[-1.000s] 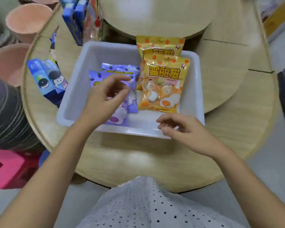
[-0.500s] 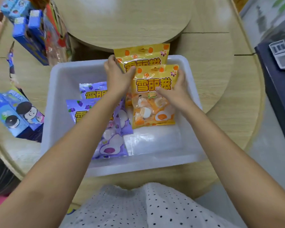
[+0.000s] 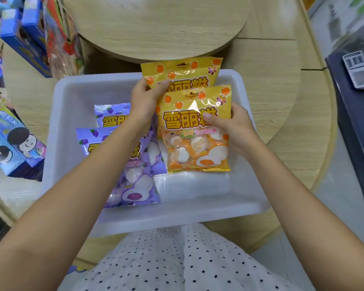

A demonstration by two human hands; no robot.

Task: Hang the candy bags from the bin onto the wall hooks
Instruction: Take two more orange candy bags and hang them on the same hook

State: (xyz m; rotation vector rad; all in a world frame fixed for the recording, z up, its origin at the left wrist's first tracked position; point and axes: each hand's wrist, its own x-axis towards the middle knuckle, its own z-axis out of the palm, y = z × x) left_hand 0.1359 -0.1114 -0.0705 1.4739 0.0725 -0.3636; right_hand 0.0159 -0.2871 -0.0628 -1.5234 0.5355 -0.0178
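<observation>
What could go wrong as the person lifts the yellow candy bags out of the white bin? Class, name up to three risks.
1. The left hand and right hand both grip the front yellow bag by its edges; the glossy film could slip.
2. The rear yellow bag leans on the white bin rim and might topple out.
3. The left forearm crosses the purple bags and could drag them.

tabletop (image 3: 282, 106): round, light wood grain, seams across it
raised disc (image 3: 160, 24): smaller round wooden tier at the far side, above the surface
bin (image 3: 72, 106): white plastic, rests at the near edge
blue snack boxes (image 3: 13, 148): lie flat, left of the bin
upright packets (image 3: 51, 38): far left, blurred
</observation>
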